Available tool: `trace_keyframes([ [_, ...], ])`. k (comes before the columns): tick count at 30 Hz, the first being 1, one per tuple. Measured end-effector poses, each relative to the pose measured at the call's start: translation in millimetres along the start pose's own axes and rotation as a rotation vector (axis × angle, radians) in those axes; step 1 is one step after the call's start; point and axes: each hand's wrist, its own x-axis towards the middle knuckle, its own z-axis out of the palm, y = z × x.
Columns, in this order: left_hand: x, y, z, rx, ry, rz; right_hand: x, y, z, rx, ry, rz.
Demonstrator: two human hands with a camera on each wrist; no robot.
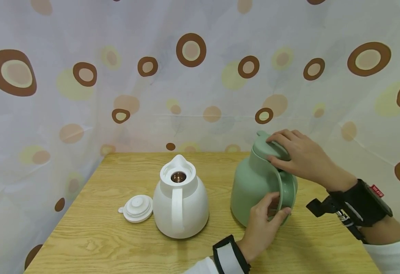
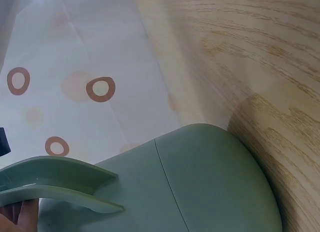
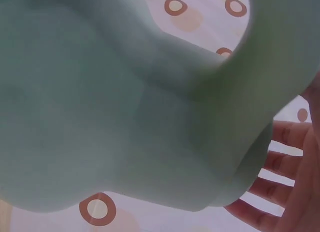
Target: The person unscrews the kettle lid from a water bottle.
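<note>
A green vacuum jug (image 1: 254, 186) stands on the right part of the table with its lid on. My left hand (image 1: 263, 224) holds its handle (image 1: 283, 194) from the near side; only some fingers (image 2: 29, 214) show in the left wrist view. Across the top, my right hand (image 1: 300, 158) grips the green lid (image 1: 265, 146), fingers over it and thumb at the near side. The right wrist view shows those fingers (image 3: 280, 164) spread against the lid. To the left is a white vacuum jug (image 1: 196, 205), its top uncovered and its handle facing me. Beside it lies a white lid (image 1: 138, 208).
The wooden table (image 1: 100, 243) carries both jugs. Its back edge meets a pale curtain (image 1: 200, 87) printed with brown rings, which also hangs along the left side. A black strap device (image 1: 361, 207) is on my right wrist, another band (image 1: 230, 255) on my left.
</note>
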Motion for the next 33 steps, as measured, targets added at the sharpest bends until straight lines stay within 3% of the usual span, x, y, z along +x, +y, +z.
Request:
trace_keyframes([
  [5,0.4,0.1,-0.1,0.004,-0.002,0.001,-1.8,2.2,-1.5,0.037,-0.033,-0.001],
  [14,1.2,0.8,0.2,0.001,-0.002,-0.004,1.4,-0.8,3.2,-0.112,0.107,-0.006],
  [19,0.1,0.9,0.9,-0.002,-0.005,-0.017,-0.5,0.5,4.1,-0.069,0.08,-0.001],
  [27,0.1,1.3,0.4,0.006,-0.003,-0.011,-3.7,6.0,-1.9,0.096,-0.031,0.023],
  [33,0.0,1.4,-0.4,0.0,0.001,-0.02,-0.1,3.3,0.9,0.053,0.007,0.035],
])
